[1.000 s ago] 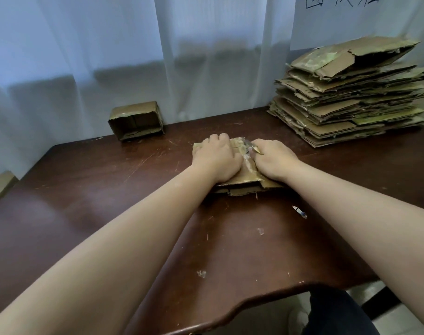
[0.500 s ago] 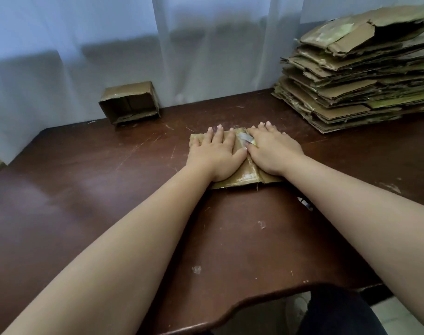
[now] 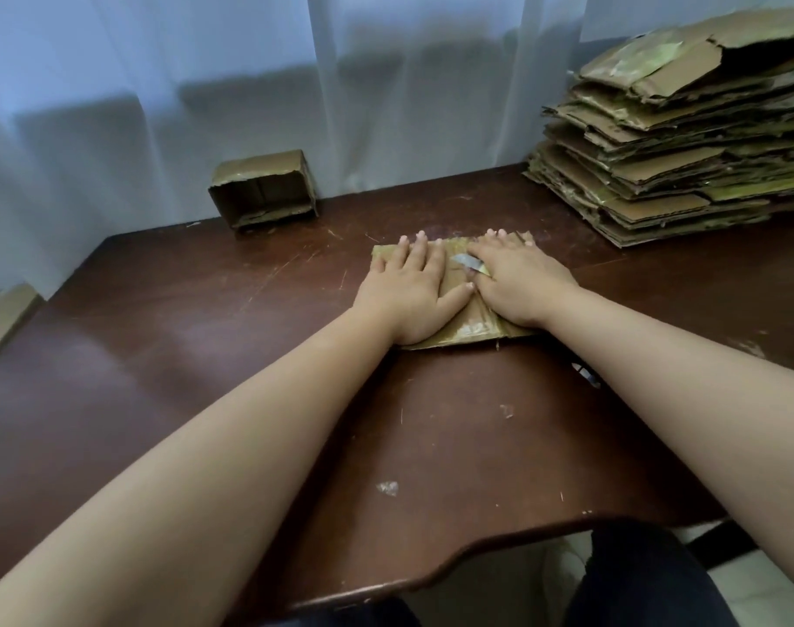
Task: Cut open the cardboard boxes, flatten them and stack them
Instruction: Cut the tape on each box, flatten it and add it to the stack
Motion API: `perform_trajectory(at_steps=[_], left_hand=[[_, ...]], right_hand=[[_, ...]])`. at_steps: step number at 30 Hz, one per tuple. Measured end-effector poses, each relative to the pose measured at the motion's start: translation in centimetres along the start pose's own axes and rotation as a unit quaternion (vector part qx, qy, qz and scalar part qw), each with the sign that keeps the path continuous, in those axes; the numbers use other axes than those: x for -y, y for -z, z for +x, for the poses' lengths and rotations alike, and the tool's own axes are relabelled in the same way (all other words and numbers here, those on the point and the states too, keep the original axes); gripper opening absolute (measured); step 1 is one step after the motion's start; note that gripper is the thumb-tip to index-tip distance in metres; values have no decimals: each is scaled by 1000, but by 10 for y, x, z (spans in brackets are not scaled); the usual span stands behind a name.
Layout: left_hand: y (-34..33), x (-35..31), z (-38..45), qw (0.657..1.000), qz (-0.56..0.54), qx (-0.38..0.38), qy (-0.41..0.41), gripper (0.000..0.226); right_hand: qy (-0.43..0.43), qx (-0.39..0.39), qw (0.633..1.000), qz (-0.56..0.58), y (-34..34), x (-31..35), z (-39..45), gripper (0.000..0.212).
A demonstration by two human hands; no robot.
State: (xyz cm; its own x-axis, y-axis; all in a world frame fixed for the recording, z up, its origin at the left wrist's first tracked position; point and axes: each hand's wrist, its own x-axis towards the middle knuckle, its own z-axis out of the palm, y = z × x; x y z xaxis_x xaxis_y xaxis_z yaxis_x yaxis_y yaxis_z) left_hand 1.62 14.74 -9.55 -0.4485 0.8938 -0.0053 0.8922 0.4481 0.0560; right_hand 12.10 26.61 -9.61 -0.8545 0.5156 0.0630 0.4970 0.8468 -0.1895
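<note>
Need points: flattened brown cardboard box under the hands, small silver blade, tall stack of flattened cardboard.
flattened brown cardboard box [image 3: 465,323]: head view, near taped edge between the wrists.
small silver blade [image 3: 469,262]: head view, mid-blade, by the right hand.
tall stack of flattened cardboard [image 3: 666,174]: head view, front side of the layers.

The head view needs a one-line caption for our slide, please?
Both hands, left hand and right hand, press a flattened box on the table, stack behind.

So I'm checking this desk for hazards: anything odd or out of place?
Yes: a small silver blade is tucked under the right hand pressing the flattened brown cardboard box, and tape scraps litter the dark wooden table.
</note>
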Motion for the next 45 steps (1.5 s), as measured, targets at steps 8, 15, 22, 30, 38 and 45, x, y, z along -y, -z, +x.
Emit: perform_trajectory(at_steps=[8,15,22,30,38,45], left_hand=[[-7,1,5,1000,-5,-21,2,71],[3,0,-15,981,-84,-173,8,61],[40,11,-28,971,-132,-199,13,73],[40,30,-37,901,-348,-233,115,58],[49,48,-46,831,-521,-142,134,60],[54,65,-69,984,-170,51,21,104]], right_hand=[[-21,-18,1000,-3,-8,0,3,47],[-48,-95,986,125,11,11,-23,51],[-117,-213,961,129,38,-10,-39,38],[-212,-93,968,91,29,-17,-48,45],[-168,-34,978,118,33,5,-58,76],[-177,-42,981,67,25,14,-59,89]])
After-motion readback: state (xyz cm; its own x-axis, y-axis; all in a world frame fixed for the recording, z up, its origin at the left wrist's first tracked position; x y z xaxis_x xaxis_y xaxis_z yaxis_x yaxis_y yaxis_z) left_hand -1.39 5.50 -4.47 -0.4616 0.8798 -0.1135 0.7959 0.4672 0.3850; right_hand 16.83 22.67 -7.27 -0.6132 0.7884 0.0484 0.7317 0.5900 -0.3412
